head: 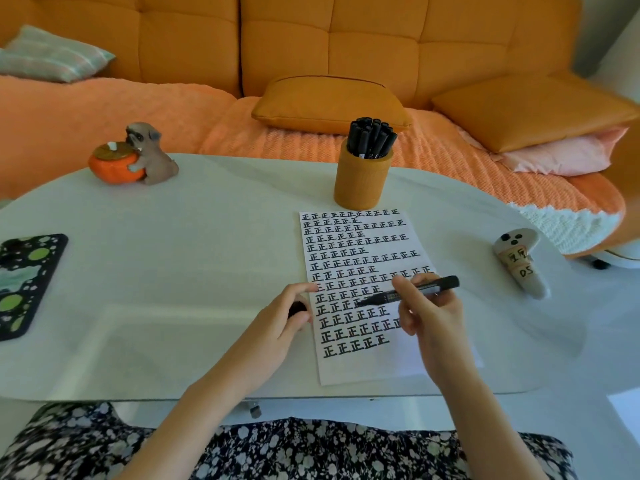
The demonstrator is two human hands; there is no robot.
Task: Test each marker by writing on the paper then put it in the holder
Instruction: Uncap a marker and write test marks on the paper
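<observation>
Markers (371,137) are crowding the twelve-o'clock holder (362,183); right hand (431,317) is pinching seemingly the last marker (445,283) over paper (363,370), left hand (277,318) gripping its cap (298,308).

desk (173,271): white, smooth, faint gloss; paper (367,372): matt white sheet; marker (440,284): black plastic, slight sheen; holder (362,183): orange, matt, fine grainy surface; sofa (277,39): orange, leather-like, smooth; blanket (104,116): orange cloth, rough knitted texture.
</observation>
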